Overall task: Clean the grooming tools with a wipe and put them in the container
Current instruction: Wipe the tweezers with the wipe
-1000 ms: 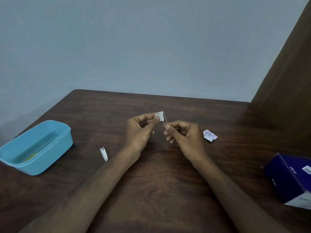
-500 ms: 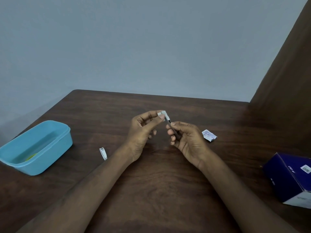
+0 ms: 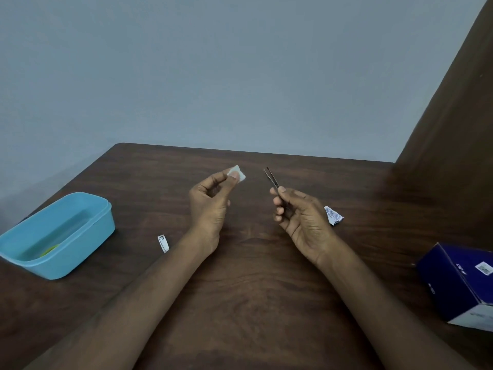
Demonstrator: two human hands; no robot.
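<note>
My left hand (image 3: 210,204) pinches a small white wipe (image 3: 238,174) between thumb and forefinger, above the middle of the dark wooden table (image 3: 253,289). My right hand (image 3: 301,217) holds thin metal tweezers (image 3: 271,178), tips pointing up and away. Wipe and tweezers are apart, with a gap between them. A small silver nail clipper (image 3: 163,243) lies on the table left of my left forearm. The light blue container (image 3: 56,233) stands at the left edge, with something yellow-green inside.
A torn white wipe sachet (image 3: 333,215) lies just right of my right hand. A dark blue box (image 3: 461,284) sits at the right edge. A brown panel (image 3: 453,116) rises at the right, a grey wall behind.
The wipe was on the tweezers' tip a second ago. My hands have since drawn apart, the left going left with the wipe and the right going right with the tweezers.
</note>
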